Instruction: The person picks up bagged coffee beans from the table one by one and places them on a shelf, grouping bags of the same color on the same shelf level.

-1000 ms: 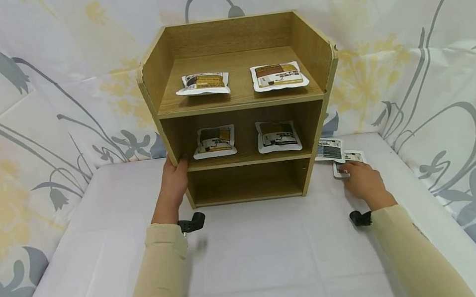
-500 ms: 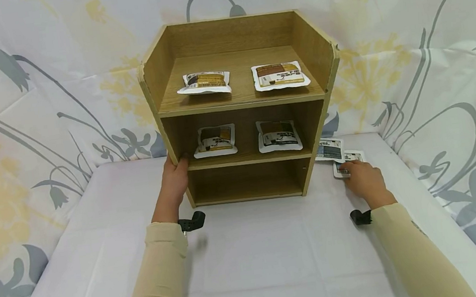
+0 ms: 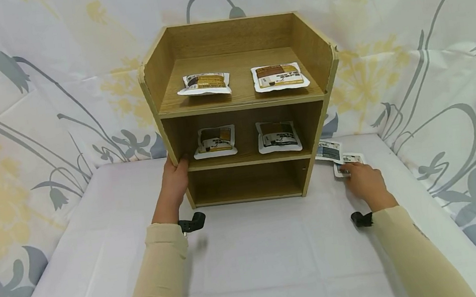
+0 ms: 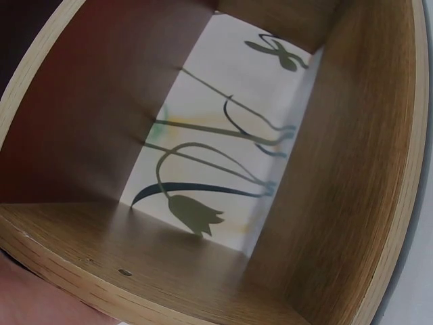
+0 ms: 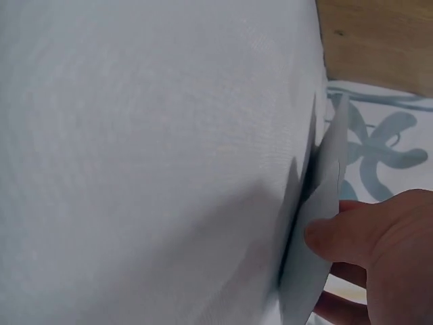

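A three-tier wooden shelf (image 3: pixel 241 104) stands upright on the white-covered table. My left hand (image 3: pixel 174 181) grips its left side panel near the middle board; in the left wrist view the bottom compartment (image 4: pixel 365 156) fills the picture, a bit of the hand (image 4: pixel 47 294) at the lower left corner. Right of the shelf, my right hand (image 3: pixel 365 183) pinches the near edge of a flat white printed packet (image 3: pixel 353 158). The right wrist view has the thumb (image 5: pixel 331 237) against the packet's pale face (image 5: pixel 312 264). A second flat packet (image 3: pixel 329 150) overlaps it, partly behind the shelf.
Two puffy white pouches, left (image 3: pixel 206 84) and right (image 3: pixel 280 77), lie on the top board. Another pair, left (image 3: pixel 215 142) and right (image 3: pixel 278 136), lies on the middle board. Flower-patterned cloth (image 3: pixel 443 61) closes in the back and sides.
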`<state>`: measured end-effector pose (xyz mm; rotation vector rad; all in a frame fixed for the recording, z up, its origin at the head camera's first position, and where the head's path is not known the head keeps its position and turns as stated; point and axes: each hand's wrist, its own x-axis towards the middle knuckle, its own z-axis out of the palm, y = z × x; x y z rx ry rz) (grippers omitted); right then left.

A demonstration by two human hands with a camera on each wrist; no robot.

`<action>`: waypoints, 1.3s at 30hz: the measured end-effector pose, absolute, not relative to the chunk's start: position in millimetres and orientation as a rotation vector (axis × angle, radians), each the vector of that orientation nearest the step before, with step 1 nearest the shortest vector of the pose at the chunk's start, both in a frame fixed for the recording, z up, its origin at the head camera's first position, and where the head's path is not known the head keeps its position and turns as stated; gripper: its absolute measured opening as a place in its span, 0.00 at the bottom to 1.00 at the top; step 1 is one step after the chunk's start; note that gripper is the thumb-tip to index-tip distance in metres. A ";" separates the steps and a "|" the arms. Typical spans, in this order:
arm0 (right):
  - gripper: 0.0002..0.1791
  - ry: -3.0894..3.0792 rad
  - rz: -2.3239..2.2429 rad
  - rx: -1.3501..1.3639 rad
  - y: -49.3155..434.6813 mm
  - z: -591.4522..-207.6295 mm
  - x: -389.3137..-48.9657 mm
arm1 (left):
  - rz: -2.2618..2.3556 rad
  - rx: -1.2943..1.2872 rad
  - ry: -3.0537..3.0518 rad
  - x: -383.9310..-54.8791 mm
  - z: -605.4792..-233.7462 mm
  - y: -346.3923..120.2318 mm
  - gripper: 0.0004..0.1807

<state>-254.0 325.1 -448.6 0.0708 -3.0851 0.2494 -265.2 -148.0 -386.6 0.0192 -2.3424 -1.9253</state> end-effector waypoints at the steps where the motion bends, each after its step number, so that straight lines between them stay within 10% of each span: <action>1: 0.18 -3.077 0.242 0.076 325.6 -447.9 -252.9 | -1.924 0.018 -2.344 -265.7 -386.5 -147.7 0.29; 39: 0.15 -2.933 0.274 0.229 307.8 -410.0 -188.7 | -1.903 0.003 -2.363 -263.6 -386.7 -147.7 0.28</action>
